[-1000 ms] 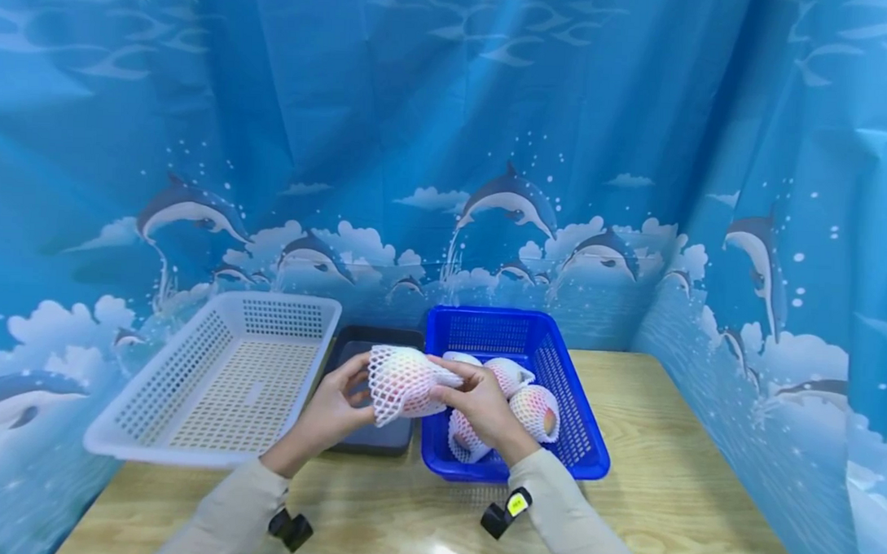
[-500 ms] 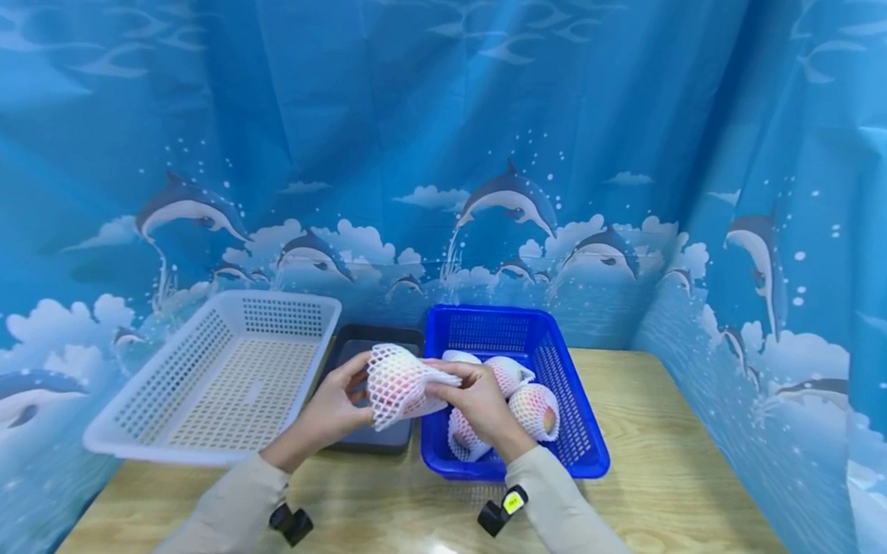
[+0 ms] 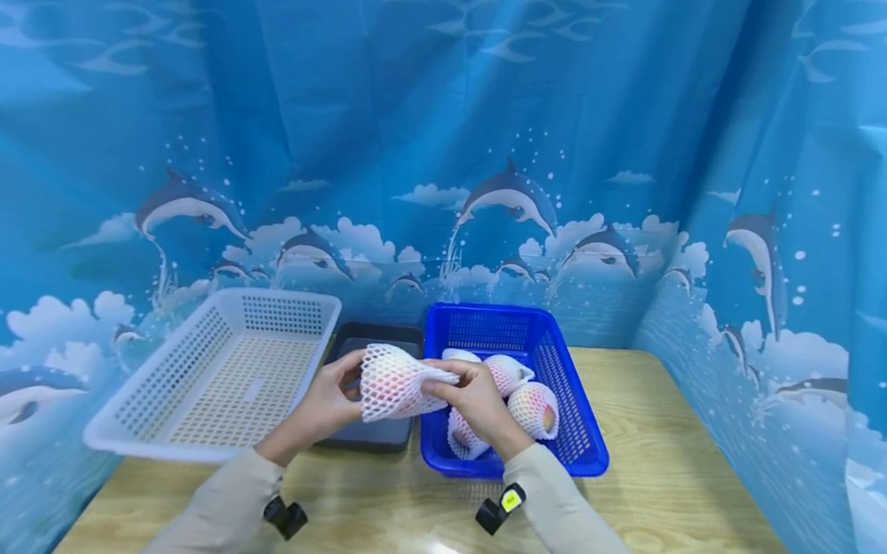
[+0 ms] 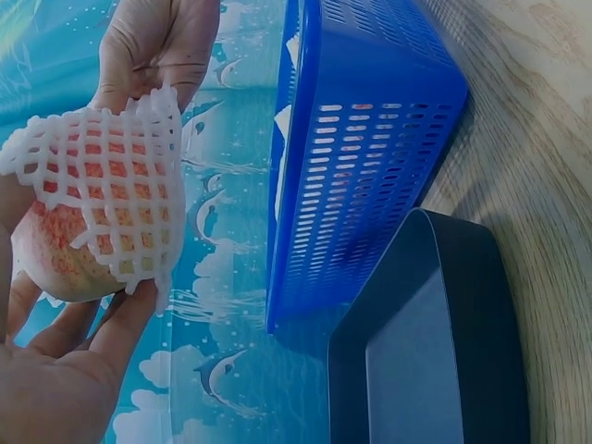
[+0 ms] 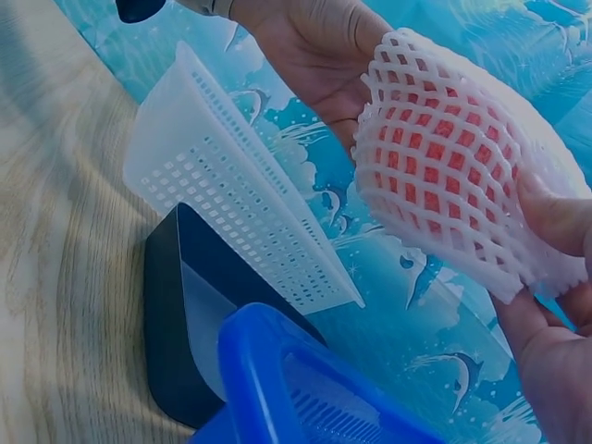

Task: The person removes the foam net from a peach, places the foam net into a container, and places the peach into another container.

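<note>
A round red-and-yellow fruit (image 4: 65, 259) in a white foam net (image 3: 394, 385) is held up between both hands, over the gap between the dark tray and the blue basket. My left hand (image 3: 323, 405) grips it from the left, its fingers around the net's open end, where bare fruit skin shows in the left wrist view. With thumb and fingers, my right hand (image 3: 481, 402) pinches the gathered right end of the net. Several more netted fruits (image 3: 532, 412) lie in the blue basket (image 3: 513, 472), partly hidden behind the right hand.
A white perforated basket (image 3: 155, 448) stands on the left of the wooden table (image 3: 641, 512). Between the two baskets sits a shallow dark tray (image 3: 370, 439), partly covered by the hands. A blue dolphin-print curtain (image 3: 433, 146) closes off the back and sides.
The left hand and the netted fruit have shifted slightly left, while the right hand keeps its pinch on the net's gathered end. Both baskets and the tray stay in place.
</note>
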Available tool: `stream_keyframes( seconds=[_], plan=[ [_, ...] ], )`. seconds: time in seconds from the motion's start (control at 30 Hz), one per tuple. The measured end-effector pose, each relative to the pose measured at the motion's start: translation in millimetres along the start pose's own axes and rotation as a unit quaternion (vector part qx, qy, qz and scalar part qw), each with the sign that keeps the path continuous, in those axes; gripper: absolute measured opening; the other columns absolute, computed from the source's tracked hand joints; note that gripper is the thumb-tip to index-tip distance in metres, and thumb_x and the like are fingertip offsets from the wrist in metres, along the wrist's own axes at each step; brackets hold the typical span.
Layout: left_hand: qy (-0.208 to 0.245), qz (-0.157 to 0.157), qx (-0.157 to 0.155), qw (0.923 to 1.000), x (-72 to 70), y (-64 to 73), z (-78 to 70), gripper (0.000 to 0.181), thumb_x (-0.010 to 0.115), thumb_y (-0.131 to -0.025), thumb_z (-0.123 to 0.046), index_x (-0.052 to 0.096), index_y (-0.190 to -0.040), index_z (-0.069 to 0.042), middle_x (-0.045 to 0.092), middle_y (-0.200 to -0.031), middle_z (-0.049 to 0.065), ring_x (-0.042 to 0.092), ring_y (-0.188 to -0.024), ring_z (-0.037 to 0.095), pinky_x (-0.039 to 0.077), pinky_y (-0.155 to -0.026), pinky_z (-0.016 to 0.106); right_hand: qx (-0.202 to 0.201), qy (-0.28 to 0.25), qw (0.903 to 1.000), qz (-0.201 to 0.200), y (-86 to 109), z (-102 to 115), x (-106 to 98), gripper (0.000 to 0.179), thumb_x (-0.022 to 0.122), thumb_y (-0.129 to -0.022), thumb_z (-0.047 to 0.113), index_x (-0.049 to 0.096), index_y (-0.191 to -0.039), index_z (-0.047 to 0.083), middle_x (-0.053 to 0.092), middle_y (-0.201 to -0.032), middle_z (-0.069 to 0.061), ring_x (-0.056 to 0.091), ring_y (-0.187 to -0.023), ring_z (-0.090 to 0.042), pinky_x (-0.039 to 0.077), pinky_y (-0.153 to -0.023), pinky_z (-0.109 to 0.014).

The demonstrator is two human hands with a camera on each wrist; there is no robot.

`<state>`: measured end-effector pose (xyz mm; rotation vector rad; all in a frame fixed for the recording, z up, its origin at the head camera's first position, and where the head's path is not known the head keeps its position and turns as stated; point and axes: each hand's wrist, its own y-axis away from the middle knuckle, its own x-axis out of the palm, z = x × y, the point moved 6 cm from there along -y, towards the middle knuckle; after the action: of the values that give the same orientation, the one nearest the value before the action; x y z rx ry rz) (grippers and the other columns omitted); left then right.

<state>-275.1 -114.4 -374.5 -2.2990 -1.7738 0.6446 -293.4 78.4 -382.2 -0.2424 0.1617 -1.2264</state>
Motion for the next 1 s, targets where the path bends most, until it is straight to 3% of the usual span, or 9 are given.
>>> stream_keyframes(
  seconds=[0.2, 0.43, 0.67, 0.83, 1.0],
  plan=[
    [-0.004, -0.001, 0.005, 1.0000, -6.8, -0.5, 1.7, 0.065, 0.072, -0.071, 0.014, 0.049, -0.131, 0.007, 0.056, -0.120, 0.025, 0.058, -0.109, 0.037, 0.056, -0.086, 0.029, 0.000, 0.028, 0.9996, -0.002, -1.8, 0, -1, 0.031, 0.070, -0.083, -0.002, 0.065, -0.112, -0.010, 0.071, -0.092, 0.011, 0.065, -0.085, -0.005, 0.055, -0.077, -0.020],
    [0.005, -0.003, -0.017, 0.9998, -15.9, 4.1, 3.2, 0.065, 0.070, -0.074, 0.013, 0.048, -0.135, 0.002, 0.054, -0.125, 0.022, 0.059, -0.107, 0.020, 0.056, -0.085, 0.028, 0.006, 0.056, 0.9983, -0.011, -1.8, 1, 1, 0.028, 0.071, -0.083, 0.000, 0.068, -0.110, -0.008, 0.072, -0.094, 0.000, 0.065, -0.082, -0.003, 0.055, -0.074, -0.019],
    [-0.012, -0.021, -0.064, 0.9977, -22.0, 9.4, 6.0, 0.067, 0.067, -0.075, 0.012, 0.044, -0.137, 0.002, 0.050, -0.130, 0.024, 0.055, -0.113, 0.035, 0.056, -0.084, 0.027, 0.025, 0.071, 0.9966, -0.033, -1.7, -7, -2, 0.027, 0.071, -0.083, -0.001, 0.068, -0.109, -0.007, 0.072, -0.091, -0.002, 0.063, -0.077, -0.004, 0.054, -0.070, -0.018],
    [-0.004, -0.025, -0.082, 0.9963, -27.1, 11.7, 7.2, 0.068, 0.066, -0.075, 0.014, 0.045, -0.138, -0.002, 0.048, -0.133, 0.024, 0.054, -0.114, 0.038, 0.057, -0.081, 0.027, 0.033, 0.077, 0.9949, -0.057, -0.1, -9, -3, 0.027, 0.072, -0.083, 0.000, 0.069, -0.109, -0.005, 0.072, -0.088, -0.004, 0.061, -0.071, -0.003, 0.053, -0.064, -0.017],
    [-0.014, -0.025, -0.090, 0.9956, -33.9, 16.4, 7.1, 0.069, 0.077, -0.078, -0.006, 0.046, -0.139, -0.009, 0.047, -0.137, 0.019, 0.053, -0.115, 0.036, 0.057, -0.081, 0.028, 0.031, 0.071, 0.9941, -0.076, 1.9, -11, -4, 0.028, 0.073, -0.083, 0.003, 0.069, -0.110, -0.003, 0.072, -0.095, -0.007, 0.063, -0.075, -0.004, 0.054, -0.067, -0.018]
  ],
)
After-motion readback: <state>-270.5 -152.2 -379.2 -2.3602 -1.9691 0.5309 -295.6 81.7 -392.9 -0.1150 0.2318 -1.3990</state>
